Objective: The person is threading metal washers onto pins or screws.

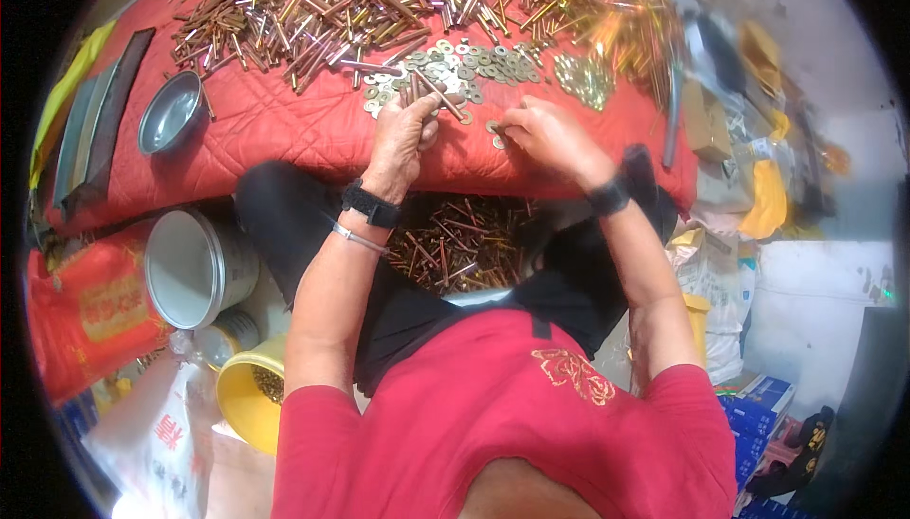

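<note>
My left hand point(406, 130) is closed around several bolts point(438, 92), long thin metal ones whose ends stick out past the fingers. It is just over the near edge of a spread of flat round washers point(445, 66) on the red quilted cover point(294, 154). To the right, my right hand point(552, 135) is closed in a pinch at a washer point(495, 127); another lies close under the fingertips. A large heap of bronze and gold bolts point(332, 7) covers the far side of the table. Small shiny yellowish pieces point(583, 81), too blurred to name, lie right of the washers.
A metal bowl point(172, 113) tilts on the cover at the left. Between my legs is a mass of more bolts point(464, 239). A white bucket point(194, 268) and a yellow bucket point(251, 391) stand low on the left. Boxes point(706, 121) and bags crowd the right.
</note>
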